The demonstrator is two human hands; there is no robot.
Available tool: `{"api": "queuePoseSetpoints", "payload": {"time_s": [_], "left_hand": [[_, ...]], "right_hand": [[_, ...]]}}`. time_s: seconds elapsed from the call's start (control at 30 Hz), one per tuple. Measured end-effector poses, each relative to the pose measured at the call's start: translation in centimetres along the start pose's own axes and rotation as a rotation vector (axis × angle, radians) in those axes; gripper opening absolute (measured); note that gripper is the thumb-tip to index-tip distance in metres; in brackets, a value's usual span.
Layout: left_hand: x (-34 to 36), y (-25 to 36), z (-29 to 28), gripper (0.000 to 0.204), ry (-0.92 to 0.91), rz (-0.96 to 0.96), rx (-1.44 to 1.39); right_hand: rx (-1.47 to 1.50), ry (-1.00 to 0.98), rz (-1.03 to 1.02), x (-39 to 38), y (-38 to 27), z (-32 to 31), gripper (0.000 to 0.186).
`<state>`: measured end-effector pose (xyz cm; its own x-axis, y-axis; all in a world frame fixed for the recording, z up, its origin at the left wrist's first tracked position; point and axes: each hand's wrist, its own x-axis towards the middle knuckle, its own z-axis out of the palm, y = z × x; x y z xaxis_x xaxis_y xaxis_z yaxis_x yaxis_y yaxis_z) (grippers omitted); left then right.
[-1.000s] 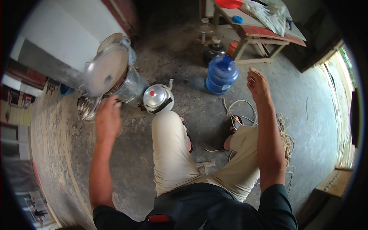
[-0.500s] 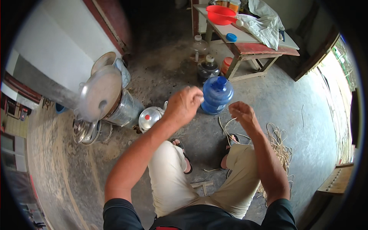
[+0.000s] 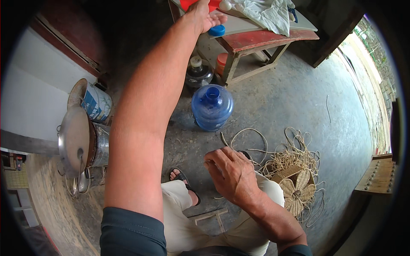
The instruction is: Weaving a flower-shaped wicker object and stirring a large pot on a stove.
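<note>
My left hand (image 3: 206, 18) reaches out far over the table corner, fingers stretched apart, with nothing seen in it. It is beside a blue lid (image 3: 217, 30) and in front of a red plastic vessel (image 3: 217, 4), partly cut off by the upper edge. My right hand (image 3: 232, 174) hovers over my right leg, fingers curled in; whether something is in them is hidden. A translucent blue water jug (image 3: 212, 112) stands upright on the floor with its neck uncovered. Beyond my right knee lie a tangle of straw-coloured cord (image 3: 291, 151) and a woven piece with a petal pattern (image 3: 297, 192).
The red-edged table (image 3: 265, 39) carries a crumpled white cloth (image 3: 267, 15). Under its near corner stand a dark-filled jug (image 3: 199, 76) and a red tub (image 3: 221, 62). Metal pots with a large round lid (image 3: 73, 136) and a bucket (image 3: 96, 102) line the left wall.
My left hand has moved from beside the jug up and forward to the table, its fingers now spread. My right hand has drawn back toward my lap. The view has shifted right.
</note>
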<state>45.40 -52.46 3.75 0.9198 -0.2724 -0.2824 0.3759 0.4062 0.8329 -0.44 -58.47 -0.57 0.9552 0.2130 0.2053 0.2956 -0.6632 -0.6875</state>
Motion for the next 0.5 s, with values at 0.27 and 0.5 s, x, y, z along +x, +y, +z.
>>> {"api": "queuePoseSetpoints", "payload": {"time_s": [0.27, 0.5], "left_hand": [[7.0, -0.1, 2.5, 0.016, -0.063, -0.021, -0.125], [-7.4, 5.9, -5.4, 0.017, -0.033, 0.378, 0.028]], "right_hand": [[0.009, 0.039, 0.078, 1.4, 2.9, -1.7, 0.013], [0.283, 0.057, 0.462, 4.9, 11.1, -6.4, 0.018]]}}
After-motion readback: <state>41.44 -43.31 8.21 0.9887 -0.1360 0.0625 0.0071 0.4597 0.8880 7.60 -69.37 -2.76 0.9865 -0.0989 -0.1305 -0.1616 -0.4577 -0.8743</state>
